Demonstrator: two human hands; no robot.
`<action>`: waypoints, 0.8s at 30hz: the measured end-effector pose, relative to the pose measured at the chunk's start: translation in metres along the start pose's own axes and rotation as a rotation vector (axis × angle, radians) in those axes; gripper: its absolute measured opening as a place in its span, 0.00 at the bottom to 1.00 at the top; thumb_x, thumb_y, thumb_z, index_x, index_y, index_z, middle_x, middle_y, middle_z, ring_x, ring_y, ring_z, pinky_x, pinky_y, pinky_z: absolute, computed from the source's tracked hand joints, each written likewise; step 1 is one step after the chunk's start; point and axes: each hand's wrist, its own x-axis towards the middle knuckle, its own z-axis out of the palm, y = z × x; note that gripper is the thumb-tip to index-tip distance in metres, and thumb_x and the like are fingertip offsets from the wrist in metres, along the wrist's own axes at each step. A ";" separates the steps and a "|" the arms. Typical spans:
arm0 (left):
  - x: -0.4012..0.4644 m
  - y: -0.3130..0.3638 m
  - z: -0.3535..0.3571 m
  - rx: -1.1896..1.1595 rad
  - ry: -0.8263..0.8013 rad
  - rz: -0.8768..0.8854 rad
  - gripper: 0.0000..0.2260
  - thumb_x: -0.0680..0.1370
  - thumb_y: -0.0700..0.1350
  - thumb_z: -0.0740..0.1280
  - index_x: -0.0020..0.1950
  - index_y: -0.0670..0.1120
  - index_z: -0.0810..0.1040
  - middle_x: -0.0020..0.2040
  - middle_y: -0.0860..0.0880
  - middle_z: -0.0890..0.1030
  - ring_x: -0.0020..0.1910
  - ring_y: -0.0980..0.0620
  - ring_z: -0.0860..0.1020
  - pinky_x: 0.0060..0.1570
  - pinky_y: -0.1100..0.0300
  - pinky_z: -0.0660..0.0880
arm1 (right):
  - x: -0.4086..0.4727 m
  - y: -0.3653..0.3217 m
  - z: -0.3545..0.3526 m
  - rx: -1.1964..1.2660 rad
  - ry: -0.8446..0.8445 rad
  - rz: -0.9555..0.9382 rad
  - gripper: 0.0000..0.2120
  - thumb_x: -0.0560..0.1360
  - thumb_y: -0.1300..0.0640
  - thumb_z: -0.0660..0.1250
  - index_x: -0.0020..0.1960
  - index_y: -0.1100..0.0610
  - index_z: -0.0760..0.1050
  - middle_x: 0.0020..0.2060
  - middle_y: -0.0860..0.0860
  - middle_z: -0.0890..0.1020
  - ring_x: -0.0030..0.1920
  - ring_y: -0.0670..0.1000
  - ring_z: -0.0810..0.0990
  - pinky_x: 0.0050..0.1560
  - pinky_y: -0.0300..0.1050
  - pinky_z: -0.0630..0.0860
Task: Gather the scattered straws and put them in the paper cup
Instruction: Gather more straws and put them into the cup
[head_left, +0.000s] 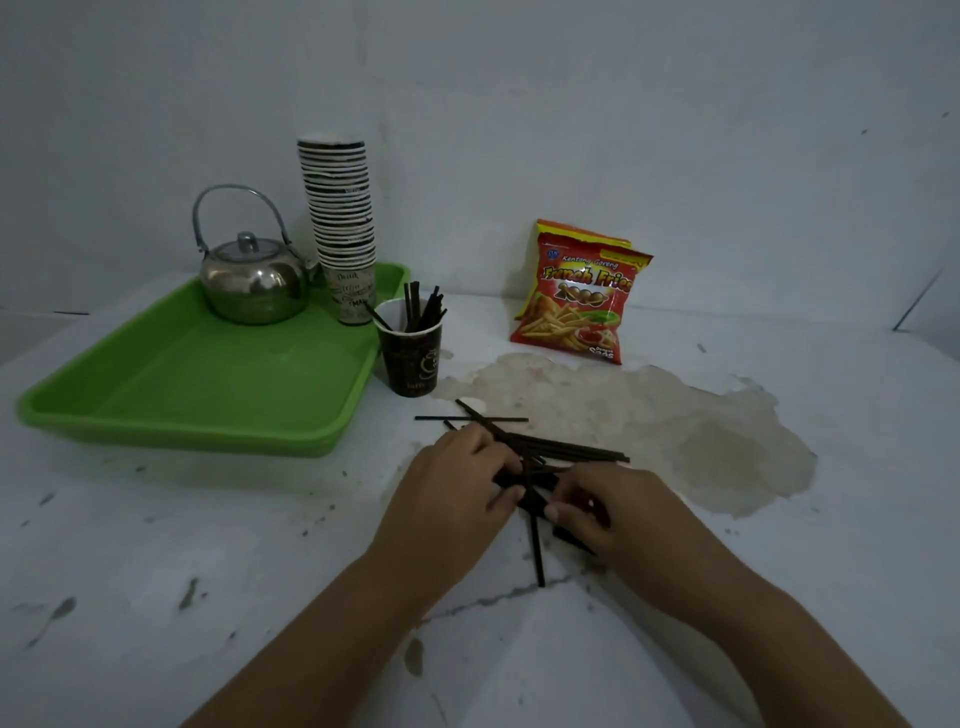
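Observation:
Several black straws (569, 451) lie in a loose pile on the white table, a few crossing each other. My left hand (457, 480) rests on the pile's left side with its fingers curled onto straws. My right hand (605, 506) comes in from the right and pinches straws between thumb and fingers. One straw (536, 551) sticks out toward me between the two hands. A dark brown paper cup (410, 358) stands upright behind the pile, next to the tray, with several straws (421, 309) standing in it.
A green tray (197, 384) at the left holds a metal teapot (252, 275) and a tall stack of paper cups (343, 223). A red French Fries snack bag (579, 296) leans on the wall. A brownish stain (701, 431) marks the table at right.

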 end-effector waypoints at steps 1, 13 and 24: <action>0.000 -0.002 -0.001 0.009 -0.018 -0.010 0.10 0.74 0.48 0.68 0.53 0.48 0.78 0.49 0.51 0.76 0.49 0.52 0.74 0.49 0.59 0.72 | -0.001 -0.001 0.000 -0.021 -0.028 0.001 0.06 0.75 0.48 0.62 0.45 0.49 0.74 0.41 0.45 0.78 0.38 0.42 0.73 0.37 0.34 0.66; -0.004 -0.002 0.005 0.102 -0.069 -0.052 0.17 0.76 0.47 0.65 0.64 0.51 0.71 0.58 0.51 0.75 0.56 0.50 0.71 0.53 0.59 0.67 | -0.003 -0.004 0.002 -0.231 -0.050 0.010 0.10 0.75 0.54 0.63 0.56 0.52 0.73 0.52 0.50 0.77 0.50 0.50 0.76 0.47 0.43 0.71; -0.001 -0.005 0.001 0.075 -0.100 -0.179 0.10 0.76 0.43 0.64 0.57 0.50 0.75 0.46 0.56 0.70 0.46 0.57 0.70 0.40 0.68 0.58 | -0.002 -0.001 0.004 -0.230 -0.034 0.085 0.09 0.76 0.54 0.59 0.52 0.55 0.75 0.48 0.51 0.78 0.45 0.50 0.77 0.43 0.41 0.72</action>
